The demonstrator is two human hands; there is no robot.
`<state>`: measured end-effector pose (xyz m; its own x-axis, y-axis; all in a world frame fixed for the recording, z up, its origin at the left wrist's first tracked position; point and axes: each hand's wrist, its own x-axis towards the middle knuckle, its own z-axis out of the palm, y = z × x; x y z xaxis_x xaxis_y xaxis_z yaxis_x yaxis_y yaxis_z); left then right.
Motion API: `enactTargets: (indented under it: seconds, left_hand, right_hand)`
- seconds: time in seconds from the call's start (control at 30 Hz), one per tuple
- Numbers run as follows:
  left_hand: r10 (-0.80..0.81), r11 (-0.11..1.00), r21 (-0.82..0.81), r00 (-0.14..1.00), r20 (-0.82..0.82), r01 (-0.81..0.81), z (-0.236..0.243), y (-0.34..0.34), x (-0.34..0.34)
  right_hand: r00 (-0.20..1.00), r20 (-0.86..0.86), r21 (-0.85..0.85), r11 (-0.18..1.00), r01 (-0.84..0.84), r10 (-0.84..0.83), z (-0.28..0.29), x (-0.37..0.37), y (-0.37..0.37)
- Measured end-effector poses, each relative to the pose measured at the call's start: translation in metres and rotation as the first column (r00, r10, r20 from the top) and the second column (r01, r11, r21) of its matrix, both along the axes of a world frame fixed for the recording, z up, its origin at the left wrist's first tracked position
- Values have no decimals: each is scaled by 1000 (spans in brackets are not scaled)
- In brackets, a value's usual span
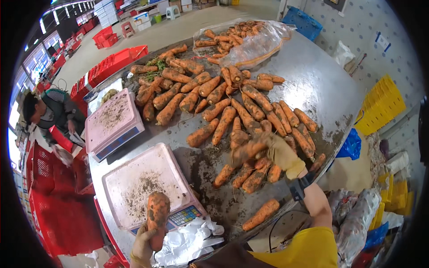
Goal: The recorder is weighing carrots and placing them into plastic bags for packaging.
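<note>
Our yellow sleeve (301,250) lies nearest; the bench (319,69) carries, across its middle, a carrot pile (223,125) and, at its near left corner, a pink scale (156,160). Our right hand (285,154) clamps a blurred carrot (246,152) over the pile; our left hand (142,248) grips a soiled carrot (158,219) by the scale.

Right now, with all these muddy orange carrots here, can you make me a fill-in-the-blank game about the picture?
1. The person's left hand holds one long, muddy, orange ____.
2. There are ____ flat, pink-topped scales on the grey metal table.
3. The stacked plastic crates to the right of the table are coloured ____.
4. The gloved right hand has a dark band around its ____.

Missing words: carrot; two; yellow; wrist.
</note>
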<state>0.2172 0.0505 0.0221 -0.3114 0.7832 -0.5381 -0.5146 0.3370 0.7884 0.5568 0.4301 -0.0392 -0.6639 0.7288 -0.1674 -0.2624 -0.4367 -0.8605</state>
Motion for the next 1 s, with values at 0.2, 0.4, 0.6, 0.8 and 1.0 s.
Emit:
enactTargets:
  seconds: [0.2,0.4,0.6,0.8,1.0]
  left_hand:
    - [-37,999,3,996,84,37,-18,-25,-6]
    - [-109,991,100,982,155,95,-29,-29,-14]
    - [-56,997,50,990,128,50,-10,-13,-1]
    - [-71,992,-105,996,-53,65,8,10,10]
    - [-15,998,-59,996,-87,10,14,-2,5]
  right_hand:
    - [552,829,319,734,-599,90,12,52,-29]
    - [499,711,662,710,-240,-495,40,23,-21]
    - [314,665,634,290,-717,-677,-28,10,22]
    - [308,549,646,161,-746,-777,8,-42,79]
    - [534,662,453,-287,-844,-526,-62,-116,145]
